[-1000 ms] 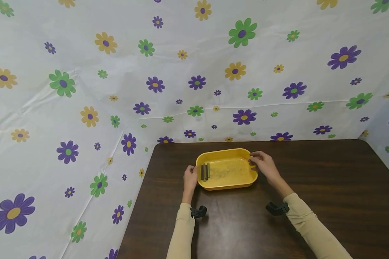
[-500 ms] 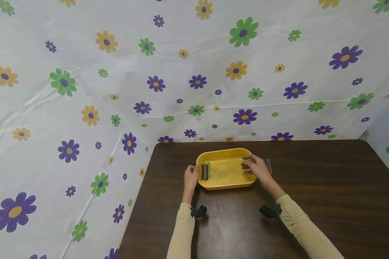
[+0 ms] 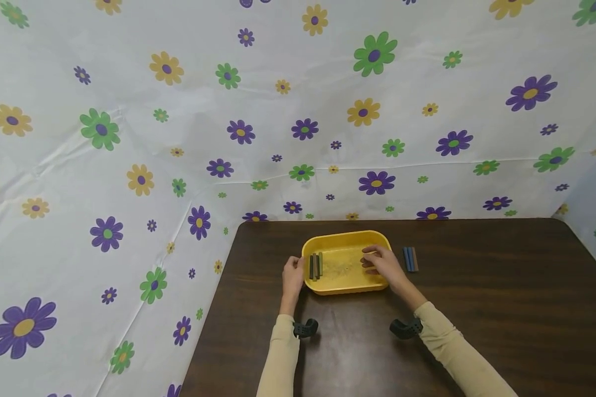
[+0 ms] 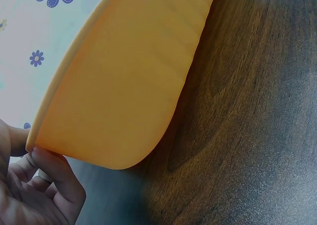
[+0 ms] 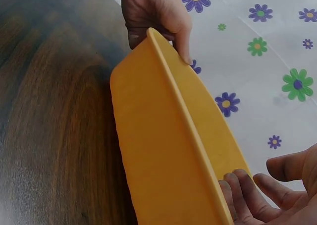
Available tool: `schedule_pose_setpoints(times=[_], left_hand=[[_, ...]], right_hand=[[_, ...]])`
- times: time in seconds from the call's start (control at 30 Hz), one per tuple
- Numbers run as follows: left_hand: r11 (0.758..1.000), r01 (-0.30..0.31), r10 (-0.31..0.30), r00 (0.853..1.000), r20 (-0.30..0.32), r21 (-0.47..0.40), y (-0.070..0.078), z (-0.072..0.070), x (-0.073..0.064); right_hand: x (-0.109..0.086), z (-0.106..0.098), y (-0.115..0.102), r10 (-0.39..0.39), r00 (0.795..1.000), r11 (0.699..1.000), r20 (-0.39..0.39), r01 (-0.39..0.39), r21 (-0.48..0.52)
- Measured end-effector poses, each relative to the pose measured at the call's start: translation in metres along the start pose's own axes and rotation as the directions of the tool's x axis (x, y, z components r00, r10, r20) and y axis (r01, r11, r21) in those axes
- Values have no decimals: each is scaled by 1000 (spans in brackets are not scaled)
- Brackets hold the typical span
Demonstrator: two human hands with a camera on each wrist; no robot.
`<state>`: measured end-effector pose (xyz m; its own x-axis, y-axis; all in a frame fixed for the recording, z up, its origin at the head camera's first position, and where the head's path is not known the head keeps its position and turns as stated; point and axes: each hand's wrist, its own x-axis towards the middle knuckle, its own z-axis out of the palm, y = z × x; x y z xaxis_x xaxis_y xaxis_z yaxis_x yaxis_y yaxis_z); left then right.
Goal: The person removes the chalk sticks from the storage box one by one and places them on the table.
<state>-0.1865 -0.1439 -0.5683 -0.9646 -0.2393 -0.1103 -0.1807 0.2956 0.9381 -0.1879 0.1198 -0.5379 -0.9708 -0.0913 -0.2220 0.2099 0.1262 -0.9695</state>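
A yellow tray [image 3: 345, 278] stands on the dark wooden table [image 3: 477, 309]. My left hand [image 3: 293, 274] grips its left end; the right wrist view shows that hand [image 5: 153, 12] with the thumb hooked over the rim of the tray [image 5: 163, 155]. Several dark sticks [image 3: 315, 266] lie side by side inside the tray at its left end. My right hand [image 3: 379, 263] hovers over the tray's right part, its fingers [image 5: 257, 185] loosely spread at the rim with nothing seen between them. In the left wrist view, my left hand's fingers [image 4: 34, 195] press the tray's outer wall [image 4: 124, 76].
A few more sticks [image 3: 410, 259], blue and brown, lie together on the table just right of the tray. A flowered white sheet [image 3: 179, 138] covers the wall behind and to the left. The table's left edge runs close to my left arm.
My right hand has slid left from the tray's right rim to over its inside, uncovering the sticks on the table beside it. My left hand has stayed on the left end.
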Motion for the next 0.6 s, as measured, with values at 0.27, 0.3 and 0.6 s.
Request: schedule_pose_setpoints(times=[0.27, 0.3, 0.6], left_hand=[[1000, 6, -6, 1000, 11, -10, 3, 0, -4], [1000, 7, -7, 1000, 9, -10, 3, 0, -4], [1000, -1, 1, 1000, 22, -19, 3, -2, -4]], right_hand=[[3, 13, 2, -1, 1000, 1000, 19, 1, 13], [3, 15, 1, -3, 1000, 1000, 19, 3, 10], [11, 36, -2, 5, 999, 1000, 47, -6, 12]])
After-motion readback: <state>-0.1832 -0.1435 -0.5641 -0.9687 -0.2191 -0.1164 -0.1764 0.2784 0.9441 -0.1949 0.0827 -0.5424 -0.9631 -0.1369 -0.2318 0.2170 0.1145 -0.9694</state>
